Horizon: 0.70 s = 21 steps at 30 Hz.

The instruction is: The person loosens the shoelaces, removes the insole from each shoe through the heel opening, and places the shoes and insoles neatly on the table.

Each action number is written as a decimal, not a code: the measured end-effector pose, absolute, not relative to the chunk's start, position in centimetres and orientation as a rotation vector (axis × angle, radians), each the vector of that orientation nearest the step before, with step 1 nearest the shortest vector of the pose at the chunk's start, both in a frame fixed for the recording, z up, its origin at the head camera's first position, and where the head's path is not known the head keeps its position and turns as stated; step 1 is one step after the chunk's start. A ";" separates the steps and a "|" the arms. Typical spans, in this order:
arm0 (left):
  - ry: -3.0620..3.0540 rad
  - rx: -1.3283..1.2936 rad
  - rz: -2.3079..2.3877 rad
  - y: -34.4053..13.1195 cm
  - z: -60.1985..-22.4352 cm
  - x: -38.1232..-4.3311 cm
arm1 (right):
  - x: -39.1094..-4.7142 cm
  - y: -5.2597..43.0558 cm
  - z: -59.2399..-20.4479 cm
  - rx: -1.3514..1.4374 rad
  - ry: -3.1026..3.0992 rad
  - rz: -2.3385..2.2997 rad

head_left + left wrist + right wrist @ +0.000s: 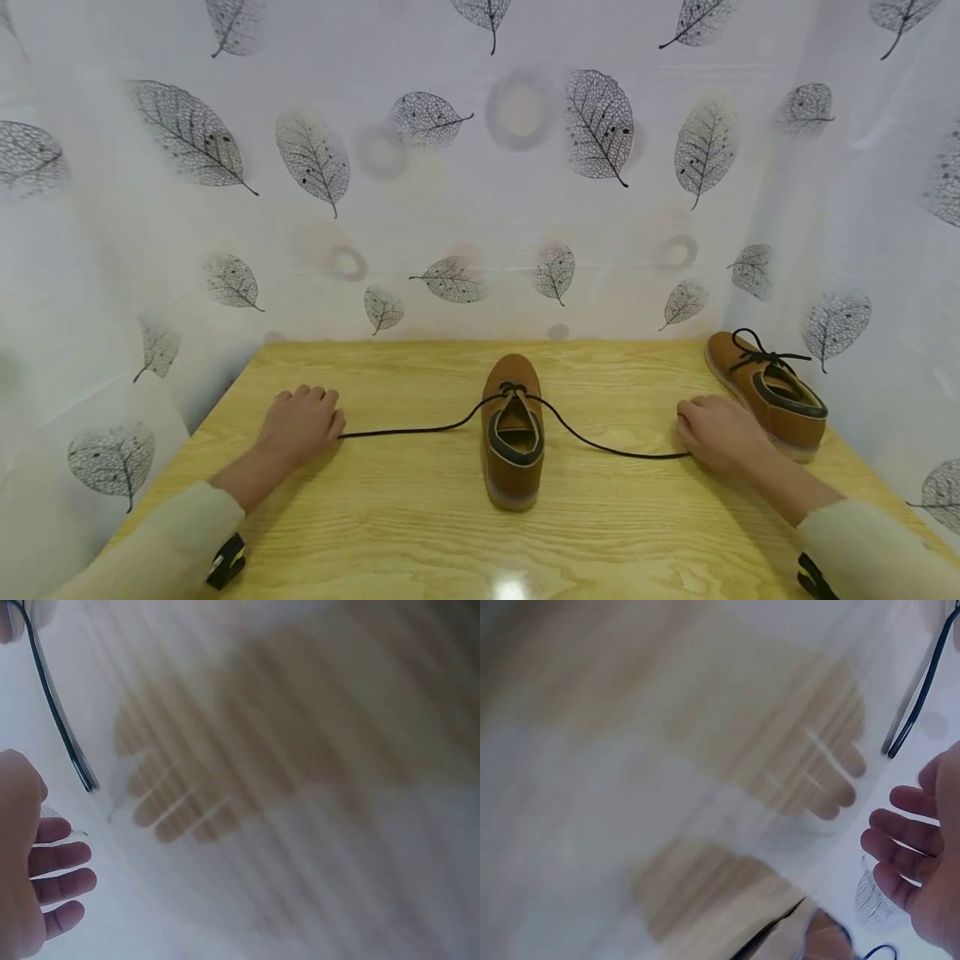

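Observation:
A brown lace-up shoe (513, 482) stands upright mid-table with its toe pointing away from me. Its black lace is crossed at the front, and the two loose ends run out sideways, one to each hand. Over the left end hovers my left hand (298, 427); in the left wrist view the lace tip (84, 774) lies apart from the loosely bent fingers (64, 859). My right hand (723, 433) is likewise beside the right end, and the right wrist view shows that lace tip (901, 739) free of the relaxed fingers (904, 832).
A second brown shoe (797, 427), its black lace tied in a bow, stands at the table's right edge, close beyond my right hand. The glossy wooden table (375, 533) reflects both hands. A white curtain (480, 200) with leaf prints surrounds the table's back and sides.

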<state>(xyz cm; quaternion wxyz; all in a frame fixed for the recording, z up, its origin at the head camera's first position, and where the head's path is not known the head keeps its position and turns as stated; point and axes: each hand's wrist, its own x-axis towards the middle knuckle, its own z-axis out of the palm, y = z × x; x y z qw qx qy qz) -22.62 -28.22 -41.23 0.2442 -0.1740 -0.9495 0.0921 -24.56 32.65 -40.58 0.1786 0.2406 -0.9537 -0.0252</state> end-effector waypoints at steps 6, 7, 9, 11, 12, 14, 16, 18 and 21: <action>-2.546 -0.544 0.259 -25.5 -40.8 -22.7 | -24.4 30.1 -40.3 0.654 -2.703 0.009; -2.541 -0.552 0.257 -25.0 -40.8 -22.7 | -24.3 29.7 -40.2 0.646 -2.702 0.017; -2.515 -0.579 0.255 -24.1 -40.7 -22.8 | -24.2 28.9 -40.1 0.638 -2.695 0.035; -2.465 -0.626 0.242 -23.1 -40.8 -22.8 | -24.1 28.1 -40.1 0.623 -2.696 0.050; -2.433 -0.654 0.239 -22.6 -40.8 -22.8 | -24.1 27.8 -40.1 0.617 -2.700 0.054; -2.367 -0.715 0.230 -21.6 -41.0 -22.8 | -24.1 27.1 -40.1 0.610 -2.708 0.059; -2.317 -0.765 0.225 -20.6 -41.1 -22.7 | -24.1 26.5 -40.1 0.607 -2.712 0.059; -2.288 -0.800 0.230 -19.6 -41.3 -22.6 | -24.1 25.8 -40.2 0.619 -2.704 0.056; -2.272 -0.834 0.247 -18.1 -41.6 -22.4 | -24.1 24.8 -40.3 0.639 -2.689 0.059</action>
